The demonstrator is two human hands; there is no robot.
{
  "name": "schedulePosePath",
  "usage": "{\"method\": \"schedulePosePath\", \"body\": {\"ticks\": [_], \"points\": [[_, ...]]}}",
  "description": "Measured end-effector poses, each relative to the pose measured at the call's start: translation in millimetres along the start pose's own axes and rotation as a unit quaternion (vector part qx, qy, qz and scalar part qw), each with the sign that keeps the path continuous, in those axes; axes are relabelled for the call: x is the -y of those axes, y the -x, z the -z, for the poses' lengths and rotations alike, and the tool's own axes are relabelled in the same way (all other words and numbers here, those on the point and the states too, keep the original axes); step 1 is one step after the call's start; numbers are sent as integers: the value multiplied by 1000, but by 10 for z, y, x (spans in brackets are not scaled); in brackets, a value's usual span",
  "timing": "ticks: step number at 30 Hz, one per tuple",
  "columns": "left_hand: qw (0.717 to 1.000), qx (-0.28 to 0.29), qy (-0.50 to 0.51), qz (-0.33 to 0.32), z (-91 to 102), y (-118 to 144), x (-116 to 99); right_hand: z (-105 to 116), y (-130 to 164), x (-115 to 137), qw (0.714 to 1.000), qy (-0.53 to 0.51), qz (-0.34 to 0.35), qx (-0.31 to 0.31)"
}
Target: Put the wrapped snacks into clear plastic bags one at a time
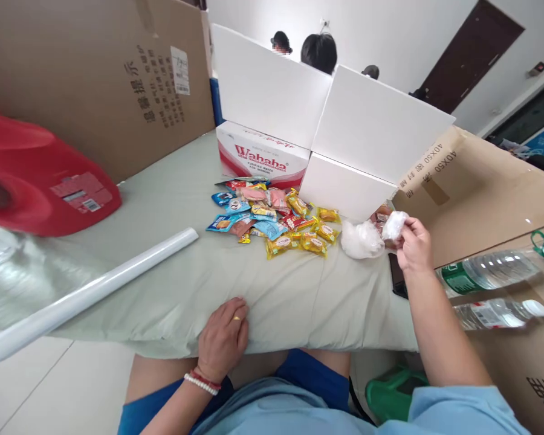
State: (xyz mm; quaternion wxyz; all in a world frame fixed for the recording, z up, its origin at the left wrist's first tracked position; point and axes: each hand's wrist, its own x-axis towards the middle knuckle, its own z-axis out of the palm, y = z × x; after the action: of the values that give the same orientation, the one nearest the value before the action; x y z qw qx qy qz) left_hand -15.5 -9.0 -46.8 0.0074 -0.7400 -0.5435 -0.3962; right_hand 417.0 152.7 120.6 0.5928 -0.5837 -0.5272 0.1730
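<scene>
I have the right hand [416, 246] pinching a white wad [393, 225] near the table's [308, 290] right edge.
Thumb and fingers close on the crumpled, filmy wad, just beside the soft, translucent bag [361, 240]; I'd pinch lightly, as such thin stuff may tear. My left hand [223, 335] rests relaxed, holding nothing, at the near edge; glossy, pillow-shaped snacks [272, 229] lie farther in.

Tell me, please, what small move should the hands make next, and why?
Probably bring the left hand up to the crumpled plastic that the right hand pinches. The left hand rests on the cloth near its front edge, with nothing visible in its grasp, while the crumpled plastic looks bunched up, so a second hand could help to spread it.
</scene>
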Motion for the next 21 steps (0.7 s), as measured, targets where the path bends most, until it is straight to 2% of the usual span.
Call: {"method": "schedulePosePath", "body": {"ticks": [2, 4, 6, 8, 10, 13, 18, 21], "points": [[991, 6, 103, 83, 34, -103, -82, -328, 397, 82, 987, -101, -63, 107], [967, 21, 203, 156, 46, -258, -195, -742, 856, 110, 957, -142, -119, 223], [936, 38, 287, 201, 3, -419, -296, -1159, 1297, 104, 921, -160, -159, 317], [903, 50, 351, 244, -87, -528, -352, -1505, 1649, 84, 886, -174, -178, 392], [883, 77, 373, 272, -176, -559, -360, -1727, 1877, 51, 863, -188, -182, 433], [869, 88, 382, 300, -240, -514, -336, -1808, 2006, -7, 856, -202, -177, 442], [854, 75, 397, 328, -245, -468, -304, -1657, 1972, -48, 849, -200, -121, 474], [812, 83, 456, 355, -253, -487, -281, -1628, 1926, -60, 864, -210, -160, 428]]}}
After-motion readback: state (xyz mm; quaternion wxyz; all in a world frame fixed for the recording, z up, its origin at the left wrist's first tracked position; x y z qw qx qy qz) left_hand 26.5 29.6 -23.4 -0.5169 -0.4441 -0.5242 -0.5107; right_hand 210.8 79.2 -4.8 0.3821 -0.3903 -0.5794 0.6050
